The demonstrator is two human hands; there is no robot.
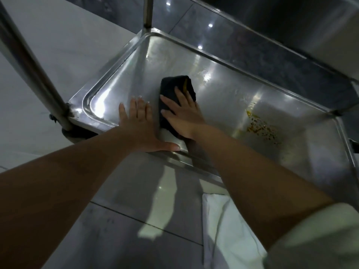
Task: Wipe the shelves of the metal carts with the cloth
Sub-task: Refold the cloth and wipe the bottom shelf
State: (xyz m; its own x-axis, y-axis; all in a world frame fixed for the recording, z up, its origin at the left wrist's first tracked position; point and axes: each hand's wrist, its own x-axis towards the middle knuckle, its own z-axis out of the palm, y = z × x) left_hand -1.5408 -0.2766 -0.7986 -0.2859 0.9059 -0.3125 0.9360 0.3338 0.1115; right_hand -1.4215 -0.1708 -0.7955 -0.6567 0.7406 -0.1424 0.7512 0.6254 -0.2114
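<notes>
The right hand [182, 115] lies flat with spread fingers on the cloth [175, 94] and presses it down on the shelf [223, 105]. The left hand [139, 123] is just beside it, also flat and open, palm on the bare metal, with the thumb lying along the near rim. It holds nothing. The two hands are close but do not touch.

The cloth is dark, almost black, folded into a thick pad, with a thin yellow stripe near its far edge. It sits near the middle of the shelf, a little toward the near rim, and part of it is hidden under the right hand and wrist.

The shelf is a shiny steel tray with a raised rim and rounded corners. To the right of the cloth, well apart from it, there is a yellow-brown stain [260, 127] with small specks. A post [33, 68] rises at the left corner, another one at the far corner. An upper shelf [291, 22] hangs over the far right side. Below is a glossy tiled floor [136, 200].
</notes>
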